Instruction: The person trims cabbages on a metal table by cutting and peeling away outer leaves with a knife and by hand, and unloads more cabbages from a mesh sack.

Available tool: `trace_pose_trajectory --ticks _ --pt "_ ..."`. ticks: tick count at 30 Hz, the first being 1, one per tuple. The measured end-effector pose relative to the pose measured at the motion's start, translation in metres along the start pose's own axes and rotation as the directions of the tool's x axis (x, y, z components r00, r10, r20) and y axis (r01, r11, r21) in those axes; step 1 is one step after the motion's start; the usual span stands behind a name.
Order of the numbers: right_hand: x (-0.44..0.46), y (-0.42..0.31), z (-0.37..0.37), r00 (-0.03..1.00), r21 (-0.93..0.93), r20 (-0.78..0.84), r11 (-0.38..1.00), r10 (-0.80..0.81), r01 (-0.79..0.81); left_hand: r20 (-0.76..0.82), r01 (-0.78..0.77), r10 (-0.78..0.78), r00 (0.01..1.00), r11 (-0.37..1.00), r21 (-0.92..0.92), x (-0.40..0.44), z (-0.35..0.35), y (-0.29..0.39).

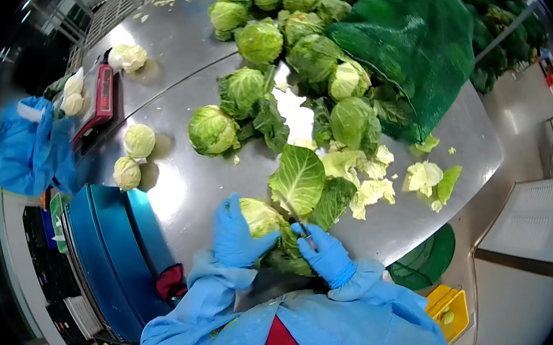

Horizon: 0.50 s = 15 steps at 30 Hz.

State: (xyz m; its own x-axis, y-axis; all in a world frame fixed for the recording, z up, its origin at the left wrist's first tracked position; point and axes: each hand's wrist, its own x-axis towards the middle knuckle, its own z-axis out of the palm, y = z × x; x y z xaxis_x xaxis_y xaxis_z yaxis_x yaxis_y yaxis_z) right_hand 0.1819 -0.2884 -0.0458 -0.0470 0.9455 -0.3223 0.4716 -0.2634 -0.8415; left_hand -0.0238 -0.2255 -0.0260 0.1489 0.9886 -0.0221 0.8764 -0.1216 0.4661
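Note:
Close to my body, at the table's front edge, a pale green cabbage (pixel 260 218) rests against my left hand (pixel 236 236). That gloved hand is curled around the cabbage's left side, thumb toward the front. My right hand (pixel 329 256) grips a knife (pixel 310 240); its handle shows between the fingers, and the blade points toward the leaves. A large loose leaf (pixel 298 180) with white veins stands just beyond the cabbage. Beside it lies a darker green leaf (pixel 334 203). More leaves sit below the cabbage, partly covered by my hands.
Whole cabbages (pixel 260 41) are heaped at the back beside a green mesh sack (pixel 408 52). Leaf scraps (pixel 371 191) lie to the right. Trimmed heads (pixel 139 141) and a red scale (pixel 104 93) are left, near a person in blue (pixel 26 148). A yellow crate (pixel 447 312) stands on the floor.

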Motion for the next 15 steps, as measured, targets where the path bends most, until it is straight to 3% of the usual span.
trace_pose_trajectory --ticks 3,6,9,12,15 --pt "-0.007 0.01 0.025 0.982 -0.16 -0.077 0.975 -0.171 0.157 -0.007 -0.087 0.089 0.996 0.988 0.131 -0.014 0.008 -0.02" --pt "-0.006 0.011 0.046 0.939 -0.408 -0.103 0.875 -0.329 0.262 -0.065 -0.051 0.049 0.997 0.998 -0.028 -0.027 0.012 -0.025" --pt "-0.01 0.002 0.052 0.911 -0.581 -0.07 0.759 -0.406 0.294 0.089 0.113 -0.095 0.992 0.966 -0.234 -0.024 -0.003 -0.015" --pt "-0.01 0.006 0.054 0.911 -0.709 -0.013 0.646 -0.411 0.282 -0.034 -0.014 0.01 0.999 0.995 -0.1 -0.032 0.007 -0.023" --pt "-0.008 0.006 0.054 0.945 -0.726 0.004 0.649 -0.328 0.229 -0.034 -0.016 0.015 0.999 0.999 -0.041 -0.029 0.008 -0.016"
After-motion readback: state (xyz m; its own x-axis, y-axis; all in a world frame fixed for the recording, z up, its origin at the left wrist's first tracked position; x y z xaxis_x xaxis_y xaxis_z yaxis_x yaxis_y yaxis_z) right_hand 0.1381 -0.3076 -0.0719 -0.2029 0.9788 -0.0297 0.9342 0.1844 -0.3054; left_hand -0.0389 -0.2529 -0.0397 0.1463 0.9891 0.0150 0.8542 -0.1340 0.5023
